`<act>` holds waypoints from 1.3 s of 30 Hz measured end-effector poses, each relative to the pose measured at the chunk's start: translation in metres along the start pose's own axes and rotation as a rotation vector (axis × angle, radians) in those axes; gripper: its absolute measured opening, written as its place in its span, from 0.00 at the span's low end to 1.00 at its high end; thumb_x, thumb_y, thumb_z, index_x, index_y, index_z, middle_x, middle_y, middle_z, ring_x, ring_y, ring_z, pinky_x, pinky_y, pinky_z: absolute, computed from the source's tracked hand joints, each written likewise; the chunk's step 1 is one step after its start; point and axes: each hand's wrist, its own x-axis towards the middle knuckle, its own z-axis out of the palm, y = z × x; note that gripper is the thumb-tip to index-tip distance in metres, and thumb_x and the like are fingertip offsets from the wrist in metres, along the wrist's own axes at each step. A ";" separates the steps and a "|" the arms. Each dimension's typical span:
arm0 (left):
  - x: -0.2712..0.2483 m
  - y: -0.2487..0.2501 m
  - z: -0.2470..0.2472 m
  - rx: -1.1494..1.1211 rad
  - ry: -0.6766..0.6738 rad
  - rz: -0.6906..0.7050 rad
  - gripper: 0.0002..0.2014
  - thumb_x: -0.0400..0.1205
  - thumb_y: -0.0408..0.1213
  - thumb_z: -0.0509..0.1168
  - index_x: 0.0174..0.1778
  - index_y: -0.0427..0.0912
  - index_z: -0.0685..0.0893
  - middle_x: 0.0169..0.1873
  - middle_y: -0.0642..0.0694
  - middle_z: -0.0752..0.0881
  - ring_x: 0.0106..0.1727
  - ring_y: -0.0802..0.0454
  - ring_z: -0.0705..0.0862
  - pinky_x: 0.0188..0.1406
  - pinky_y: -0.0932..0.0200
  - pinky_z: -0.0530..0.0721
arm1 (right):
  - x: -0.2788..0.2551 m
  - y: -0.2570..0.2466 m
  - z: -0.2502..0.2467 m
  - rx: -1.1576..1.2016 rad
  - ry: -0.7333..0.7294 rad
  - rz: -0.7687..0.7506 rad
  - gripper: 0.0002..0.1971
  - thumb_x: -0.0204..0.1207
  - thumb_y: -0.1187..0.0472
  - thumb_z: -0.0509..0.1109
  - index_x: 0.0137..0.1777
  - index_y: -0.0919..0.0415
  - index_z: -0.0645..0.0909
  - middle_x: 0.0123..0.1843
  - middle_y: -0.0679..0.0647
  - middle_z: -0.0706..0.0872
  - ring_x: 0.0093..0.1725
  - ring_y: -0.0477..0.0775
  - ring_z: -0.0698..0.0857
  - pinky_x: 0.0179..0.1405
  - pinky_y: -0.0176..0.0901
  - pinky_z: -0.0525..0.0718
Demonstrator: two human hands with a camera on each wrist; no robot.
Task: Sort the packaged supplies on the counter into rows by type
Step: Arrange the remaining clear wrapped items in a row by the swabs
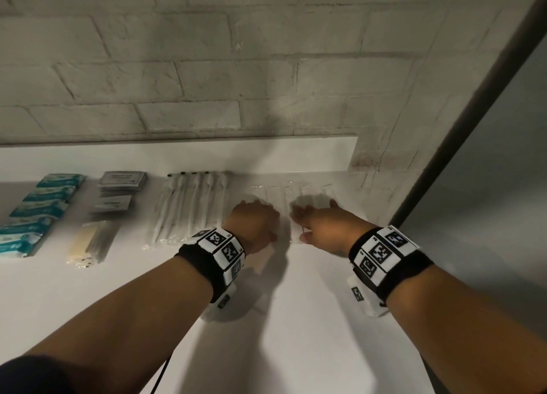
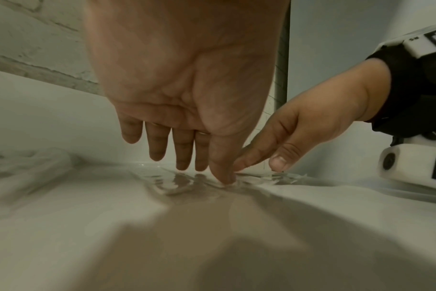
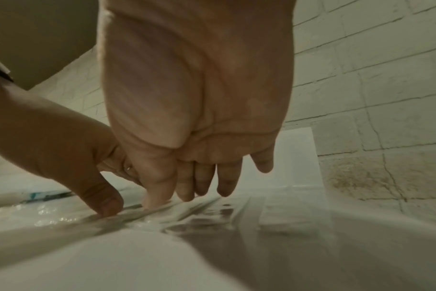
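With your left hand (image 1: 256, 216) and right hand (image 1: 318, 216) both flat, fingers straight, pressing the clear packets (image 1: 291, 194) at the counter's (image 1: 296, 319) right end, slick film may slide and skew the row. These flat, transparent packets lie beside the swab packs (image 1: 192, 204).

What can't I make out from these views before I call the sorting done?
- Clear packets: their contents and count; head view, transparent film on white counter, partly under the left hand and right hand.
- Grey sachets: print too small and blurred, head view.
- Teal packets: row cut off by the left edge, head view.
- Wrist views: the palms hide what lies beyond the fingers.
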 end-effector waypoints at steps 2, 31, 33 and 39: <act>-0.001 0.005 0.000 -0.002 0.020 0.021 0.25 0.81 0.51 0.64 0.75 0.54 0.74 0.77 0.52 0.72 0.79 0.46 0.66 0.78 0.49 0.62 | -0.004 0.005 0.000 -0.003 0.010 0.028 0.29 0.87 0.54 0.53 0.86 0.51 0.48 0.87 0.49 0.49 0.85 0.55 0.55 0.83 0.63 0.46; 0.010 0.066 0.002 0.013 -0.026 0.216 0.21 0.83 0.53 0.57 0.72 0.56 0.75 0.74 0.53 0.74 0.82 0.41 0.60 0.79 0.38 0.51 | -0.014 0.049 0.013 0.078 -0.009 0.263 0.29 0.86 0.62 0.52 0.85 0.61 0.48 0.73 0.61 0.77 0.74 0.63 0.74 0.80 0.61 0.58; 0.008 0.067 0.002 0.005 -0.019 0.211 0.21 0.83 0.52 0.57 0.73 0.56 0.75 0.74 0.53 0.74 0.82 0.41 0.60 0.79 0.39 0.51 | -0.015 0.048 0.011 0.100 -0.014 0.263 0.29 0.87 0.61 0.52 0.85 0.61 0.47 0.75 0.61 0.76 0.76 0.63 0.72 0.81 0.61 0.56; 0.007 0.067 0.001 0.010 -0.010 0.208 0.21 0.82 0.53 0.57 0.72 0.57 0.76 0.73 0.52 0.75 0.81 0.41 0.62 0.79 0.40 0.52 | -0.015 0.046 0.011 0.098 -0.023 0.265 0.31 0.84 0.68 0.50 0.85 0.62 0.46 0.76 0.60 0.75 0.75 0.63 0.72 0.81 0.60 0.59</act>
